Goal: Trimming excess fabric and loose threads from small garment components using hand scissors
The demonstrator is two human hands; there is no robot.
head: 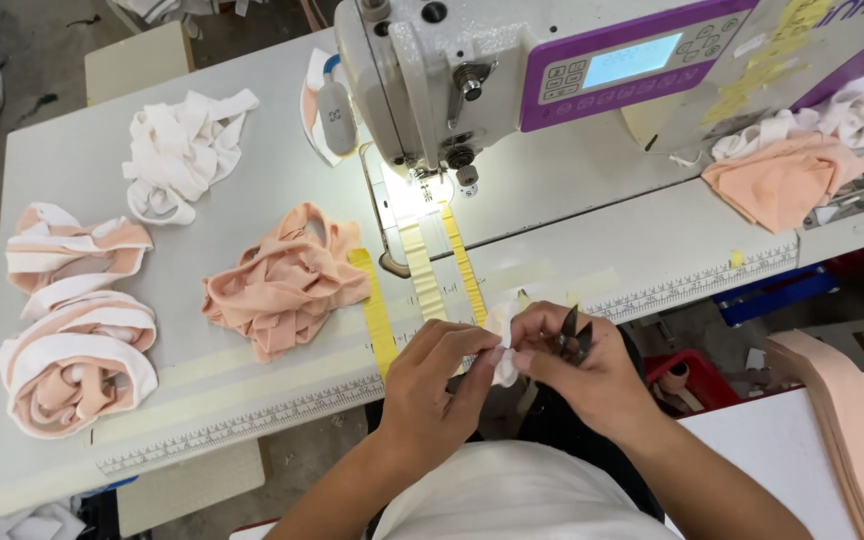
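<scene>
My left hand (432,375) and my right hand (572,365) meet at the table's front edge, both pinching a small white fabric piece (501,345). My right hand also holds small dark thread snips (573,332), blades pointing up. Just beyond them, yellow tape guides (422,270) run toward the needle of a white sewing machine (472,70) with a purple control panel.
A peach fabric pile (282,285) lies left of the guides. Peach-and-white rolled bands (77,340) and a white strip pile (182,150) sit at the far left. More peach and white cloth (787,170) rests at the right. A peach strip stack (852,430) lies lower right.
</scene>
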